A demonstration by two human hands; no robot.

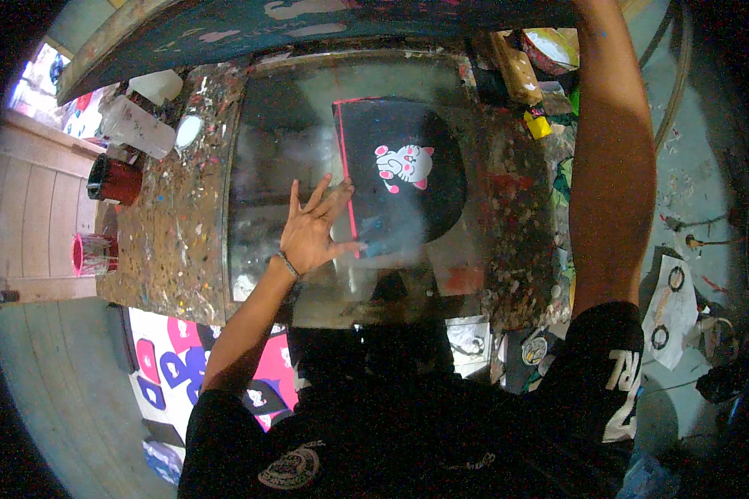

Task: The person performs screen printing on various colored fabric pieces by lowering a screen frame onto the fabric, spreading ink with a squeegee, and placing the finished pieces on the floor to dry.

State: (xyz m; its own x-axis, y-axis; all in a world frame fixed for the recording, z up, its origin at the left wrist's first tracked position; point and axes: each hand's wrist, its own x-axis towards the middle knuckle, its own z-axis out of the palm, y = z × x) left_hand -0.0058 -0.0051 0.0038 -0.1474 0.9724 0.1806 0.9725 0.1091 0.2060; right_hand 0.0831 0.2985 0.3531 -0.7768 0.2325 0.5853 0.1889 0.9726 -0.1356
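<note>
A black cut piece (412, 216) with a white-and-pink cartoon cat print (404, 166) lies on a worn, glossy printing board (270, 141). A red strip (348, 200) runs along the piece's left edge. My left hand (316, 220) is open, fingers spread, lying on the board at that edge, with fingertips touching the strip and piece. My right forearm (607, 166) reaches up to the top edge beside a raised screen frame (225, 25); the hand itself is out of view, so its hold on the frame cannot be seen.
The paint-spattered table (179, 241) holds a red-black container (112, 179), a pink container (91, 254), a translucent jug (137, 125) and a bowl (549, 50). Printed pink and purple pieces (179, 366) lie below at left. A paper sheet (670, 308) and hoses (670, 91) are at right.
</note>
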